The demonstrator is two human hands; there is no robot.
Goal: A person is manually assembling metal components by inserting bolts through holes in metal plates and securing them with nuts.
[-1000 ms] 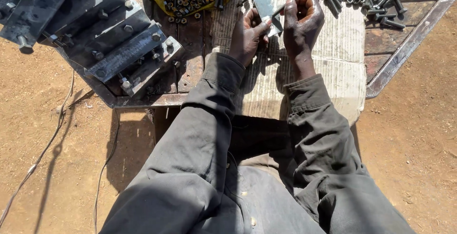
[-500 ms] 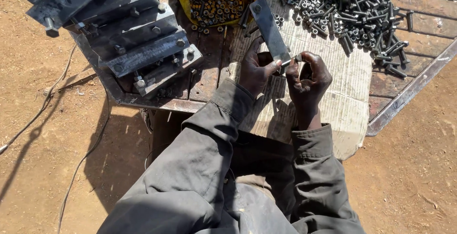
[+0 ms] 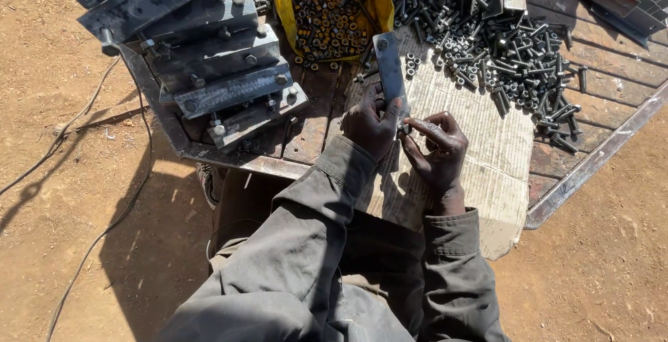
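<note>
My left hand [image 3: 369,125] grips the lower end of a flat grey metal plate [image 3: 390,70] that has a hole near its top and stands tilted over a woven white sack [image 3: 480,140]. My right hand [image 3: 438,150] is right beside it, fingertips pinched on a small bolt or nut at the plate's lower edge; the part itself is mostly hidden by the fingers. Both grey sleeves reach in from the bottom of the head view.
A stack of bolted metal plates [image 3: 209,70] lies at the left of the rusty metal tray [image 3: 598,154]. A yellow bag of nuts [image 3: 334,8] sits at the top middle, a heap of dark bolts [image 3: 508,43] at the right. Cables [image 3: 90,175] trail over the dirt.
The view has tilted down, so the tray and hands sit lower in the picture. The plate stays in my left hand while my right fingers keep working at its lower end.
</note>
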